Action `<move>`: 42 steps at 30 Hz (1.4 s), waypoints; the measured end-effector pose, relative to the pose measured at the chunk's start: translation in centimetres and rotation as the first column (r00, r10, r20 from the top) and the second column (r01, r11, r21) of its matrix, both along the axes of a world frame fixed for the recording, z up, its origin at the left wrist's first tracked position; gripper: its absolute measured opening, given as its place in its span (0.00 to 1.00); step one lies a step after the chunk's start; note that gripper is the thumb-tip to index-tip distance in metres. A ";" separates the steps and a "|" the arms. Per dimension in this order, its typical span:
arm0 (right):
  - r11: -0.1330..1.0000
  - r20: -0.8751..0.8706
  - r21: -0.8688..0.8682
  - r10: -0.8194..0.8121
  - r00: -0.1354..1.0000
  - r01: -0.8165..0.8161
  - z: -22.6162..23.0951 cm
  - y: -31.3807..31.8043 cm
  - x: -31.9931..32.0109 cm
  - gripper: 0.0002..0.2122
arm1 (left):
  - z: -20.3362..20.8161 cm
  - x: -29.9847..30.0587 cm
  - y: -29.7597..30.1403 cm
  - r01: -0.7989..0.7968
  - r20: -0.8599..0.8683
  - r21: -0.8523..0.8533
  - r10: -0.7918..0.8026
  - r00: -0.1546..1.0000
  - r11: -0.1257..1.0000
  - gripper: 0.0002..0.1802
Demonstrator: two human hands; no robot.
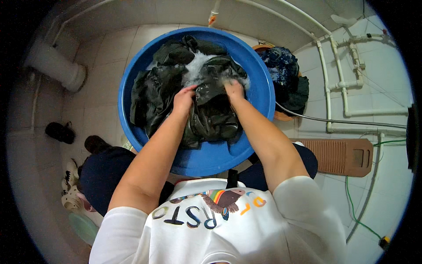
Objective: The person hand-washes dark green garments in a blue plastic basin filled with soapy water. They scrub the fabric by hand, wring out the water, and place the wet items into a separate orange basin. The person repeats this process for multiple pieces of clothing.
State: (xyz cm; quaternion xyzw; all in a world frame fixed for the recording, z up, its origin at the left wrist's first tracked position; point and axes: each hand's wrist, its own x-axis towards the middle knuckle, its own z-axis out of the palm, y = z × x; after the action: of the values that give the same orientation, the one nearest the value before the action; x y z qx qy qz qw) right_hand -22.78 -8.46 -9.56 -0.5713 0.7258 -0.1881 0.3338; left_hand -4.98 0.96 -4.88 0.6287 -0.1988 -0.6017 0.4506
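Observation:
A large round blue basin (125, 94) stands before me with soaked dark green clothes (154, 99) and white suds (197, 66) in it. In the middle of the basin, my left hand (183, 101) grips the left side of a wet garment (211, 94); some of its fingers are hidden by the cloth. Across from it, my right hand (234, 90) holds the same garment on its right side, its fingertips smeared by motion. A stretch of the bunched garment lies between the two hands.
Beyond the basin's right rim sits an orange tub (283, 116) heaped with dark clothes (281, 68). A grey hose (334, 119) runs from the basin's right side. Right of my knee lies a brown washboard (327, 156). White pipes (343, 86) line the wall; shoes (70, 200) lie left.

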 end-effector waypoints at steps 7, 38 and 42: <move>0.483 -0.084 -0.715 0.658 0.748 -0.505 12.6 9.7 8.1 0.09 | -3.2 0.9 -0.2 -0.236 -0.675 -0.184 0.052 0.736 0.954 0.20; 0.878 -0.433 0.471 0.316 0.844 -0.087 0.0 0.2 -1.1 0.16 | -0.5 -0.6 -0.2 0.341 0.432 -0.183 -0.236 0.870 0.922 0.22; 0.973 0.043 -0.185 0.151 0.988 -0.140 2.0 1.7 1.6 0.16 | -1.1 -0.2 -0.6 -0.032 -0.021 -0.103 0.029 0.999 0.994 0.20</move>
State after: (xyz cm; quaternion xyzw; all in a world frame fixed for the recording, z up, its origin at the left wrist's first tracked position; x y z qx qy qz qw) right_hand -21.16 -6.72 -7.55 -0.6455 0.6519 -0.2447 0.3139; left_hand -5.16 0.34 -5.97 0.6016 -0.2157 -0.5898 0.4937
